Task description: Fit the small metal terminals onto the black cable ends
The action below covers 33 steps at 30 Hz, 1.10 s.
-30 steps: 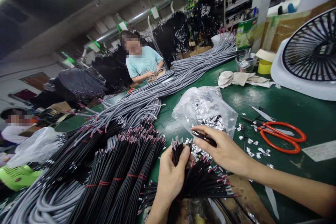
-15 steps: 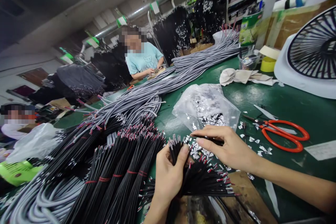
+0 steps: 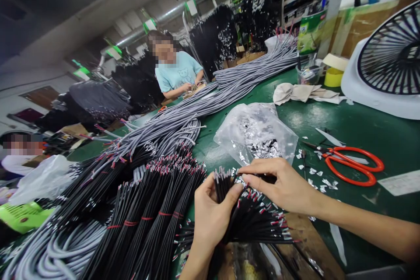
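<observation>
My left hand [image 3: 213, 210] is closed around a bundle of black cables [image 3: 222, 186], whose light grey stripped ends point upward past my thumb. Just right of those ends, my right hand [image 3: 282, 183] pinches a slim dark thing with thumb and forefinger. Part of it shows under the palm, but its kind is hidden. More black cables with red and silver tips [image 3: 262, 223] fan out below my hands. Foil scraps lie on the table behind the fingers.
Banded black cable bundles [image 3: 141, 218] and long grey cables [image 3: 229, 87] fill the left and back. A plastic bag of foil bits [image 3: 256, 129], orange-handled scissors [image 3: 354, 164], a cloth [image 3: 302, 93] and a fan [image 3: 393, 57] stand right. A person [image 3: 179, 70] sits opposite.
My right hand's fingertips have moved slightly left and down, closer to the bundle. My left thumb has shifted to the right, and the held cable ends are spread a little wider.
</observation>
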Motion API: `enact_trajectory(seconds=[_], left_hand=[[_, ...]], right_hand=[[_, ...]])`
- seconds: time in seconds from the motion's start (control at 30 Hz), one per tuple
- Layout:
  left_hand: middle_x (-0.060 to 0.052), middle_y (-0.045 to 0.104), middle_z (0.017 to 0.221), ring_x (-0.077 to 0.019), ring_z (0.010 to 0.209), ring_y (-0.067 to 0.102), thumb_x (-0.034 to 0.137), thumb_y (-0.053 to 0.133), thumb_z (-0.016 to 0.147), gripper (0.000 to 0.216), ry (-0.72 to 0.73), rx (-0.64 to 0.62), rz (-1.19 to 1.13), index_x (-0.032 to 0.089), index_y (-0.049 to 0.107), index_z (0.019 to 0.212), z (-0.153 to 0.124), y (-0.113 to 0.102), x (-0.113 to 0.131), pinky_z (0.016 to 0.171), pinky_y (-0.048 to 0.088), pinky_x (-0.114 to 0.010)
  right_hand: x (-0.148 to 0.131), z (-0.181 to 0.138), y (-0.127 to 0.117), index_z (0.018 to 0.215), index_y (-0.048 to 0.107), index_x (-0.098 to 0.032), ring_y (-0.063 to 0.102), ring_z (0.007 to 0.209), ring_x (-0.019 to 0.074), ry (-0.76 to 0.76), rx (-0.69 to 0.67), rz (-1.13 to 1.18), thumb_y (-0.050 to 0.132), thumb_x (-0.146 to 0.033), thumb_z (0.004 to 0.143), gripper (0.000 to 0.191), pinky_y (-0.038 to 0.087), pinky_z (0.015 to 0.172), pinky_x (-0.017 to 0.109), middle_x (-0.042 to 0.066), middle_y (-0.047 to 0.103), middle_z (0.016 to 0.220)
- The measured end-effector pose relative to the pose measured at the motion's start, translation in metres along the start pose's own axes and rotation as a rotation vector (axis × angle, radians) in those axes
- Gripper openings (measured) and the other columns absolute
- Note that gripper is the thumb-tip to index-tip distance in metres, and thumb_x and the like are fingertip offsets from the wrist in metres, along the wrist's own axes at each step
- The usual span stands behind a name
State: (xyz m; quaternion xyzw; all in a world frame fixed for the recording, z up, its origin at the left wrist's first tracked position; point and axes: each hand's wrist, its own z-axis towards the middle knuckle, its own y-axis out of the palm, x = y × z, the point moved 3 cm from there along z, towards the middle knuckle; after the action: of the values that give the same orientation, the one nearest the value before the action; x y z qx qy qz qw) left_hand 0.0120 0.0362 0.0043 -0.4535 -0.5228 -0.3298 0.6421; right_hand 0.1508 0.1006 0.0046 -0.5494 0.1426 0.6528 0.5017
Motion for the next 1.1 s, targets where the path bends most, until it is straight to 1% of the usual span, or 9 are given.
enact_trajectory(seconds=[0.07, 0.17, 0.3, 0.43, 0.53, 0.7, 0.8, 0.9, 1.1], left_hand=[[0.002, 0.062, 0.063, -0.0106, 0.057, 0.052, 0.024, 0.074, 0.062, 0.018, -0.021, 0.016, -0.017, 0.012, 0.063, 0.069, 0.001, -0.002, -0.001, 0.055, 0.042, -0.019], [0.002, 0.059, 0.057, -0.01, 0.053, 0.049, 0.025, 0.072, 0.063, 0.017, -0.036, 0.03, -0.042, 0.011, 0.063, 0.063, 0.001, -0.005, -0.002, 0.051, 0.041, -0.019], [0.002, 0.055, 0.052, -0.0092, 0.049, 0.045, 0.027, 0.07, 0.066, 0.021, -0.021, -0.018, -0.082, 0.01, 0.061, 0.057, -0.001, -0.006, 0.0, 0.048, 0.037, -0.019], [0.001, 0.054, 0.051, -0.01, 0.049, 0.045, 0.028, 0.071, 0.064, 0.021, -0.011, -0.008, -0.029, 0.01, 0.062, 0.057, -0.003, -0.003, 0.002, 0.047, 0.036, -0.02], [0.001, 0.056, 0.052, -0.0108, 0.05, 0.046, 0.026, 0.072, 0.062, 0.018, 0.015, -0.017, 0.045, 0.011, 0.064, 0.059, -0.002, 0.001, 0.003, 0.048, 0.037, -0.02], [0.002, 0.057, 0.051, -0.0115, 0.05, 0.049, 0.021, 0.074, 0.059, 0.014, -0.008, -0.032, 0.058, 0.011, 0.064, 0.058, 0.0, 0.002, 0.002, 0.048, 0.039, -0.021], [0.002, 0.058, 0.054, -0.0114, 0.052, 0.05, 0.021, 0.074, 0.058, 0.014, -0.013, -0.026, 0.037, 0.012, 0.064, 0.06, 0.0, 0.001, 0.0, 0.05, 0.04, -0.02], [0.0, 0.06, 0.057, -0.012, 0.055, 0.051, 0.023, 0.072, 0.062, 0.014, -0.023, -0.061, 0.0, 0.011, 0.066, 0.064, -0.002, 0.001, -0.002, 0.053, 0.041, -0.021], [0.0, 0.057, 0.054, -0.0116, 0.052, 0.048, 0.025, 0.071, 0.062, 0.016, -0.022, -0.064, 0.012, 0.011, 0.066, 0.061, -0.003, 0.001, 0.003, 0.051, 0.037, -0.021]], right_hand=[[0.0, 0.0, 0.0, 0.091, 0.071, -0.016, 0.058, 0.066, 0.0126, 0.004, 0.004, -0.005, 0.052, -0.022, 0.082, 0.021, 0.042, 0.061, 0.024, 0.003, 0.067, 0.076], [-0.001, 0.001, 0.0, 0.089, 0.071, -0.016, 0.056, 0.063, 0.0122, -0.007, 0.003, -0.009, 0.052, -0.023, 0.082, 0.021, 0.041, 0.06, 0.024, 0.002, 0.066, 0.073], [0.0, 0.001, -0.001, 0.088, 0.071, -0.019, 0.055, 0.062, 0.0121, -0.029, 0.006, 0.009, 0.051, -0.024, 0.084, 0.022, 0.041, 0.058, 0.024, 0.001, 0.065, 0.07], [0.005, -0.001, -0.002, 0.09, 0.071, -0.017, 0.057, 0.066, 0.0125, 0.06, 0.081, 0.097, 0.058, -0.031, 0.079, 0.022, 0.042, 0.057, 0.023, 0.002, 0.066, 0.076], [0.007, -0.002, 0.001, 0.08, 0.073, -0.015, 0.052, 0.055, 0.0107, 0.139, 0.063, 0.175, 0.061, -0.036, 0.075, 0.024, 0.038, 0.048, 0.021, 0.001, 0.064, 0.063], [0.002, -0.001, 0.001, 0.072, 0.073, -0.012, 0.043, 0.045, 0.0078, 0.175, 0.079, 0.201, 0.058, -0.024, 0.071, 0.019, 0.033, 0.042, 0.02, -0.001, 0.057, 0.05], [0.003, -0.002, 0.001, 0.07, 0.072, -0.013, 0.041, 0.045, 0.0072, 0.175, 0.079, 0.188, 0.055, -0.02, 0.07, 0.018, 0.032, 0.042, 0.019, -0.002, 0.054, 0.049], [0.007, -0.002, 0.003, 0.07, 0.072, -0.014, 0.04, 0.046, 0.0071, 0.195, 0.056, 0.203, 0.055, -0.018, 0.069, 0.018, 0.031, 0.042, 0.019, -0.002, 0.052, 0.051], [0.005, -0.001, 0.002, 0.073, 0.072, -0.013, 0.041, 0.046, 0.0073, 0.207, 0.035, 0.233, 0.056, -0.019, 0.068, 0.018, 0.033, 0.041, 0.019, -0.002, 0.053, 0.051]])
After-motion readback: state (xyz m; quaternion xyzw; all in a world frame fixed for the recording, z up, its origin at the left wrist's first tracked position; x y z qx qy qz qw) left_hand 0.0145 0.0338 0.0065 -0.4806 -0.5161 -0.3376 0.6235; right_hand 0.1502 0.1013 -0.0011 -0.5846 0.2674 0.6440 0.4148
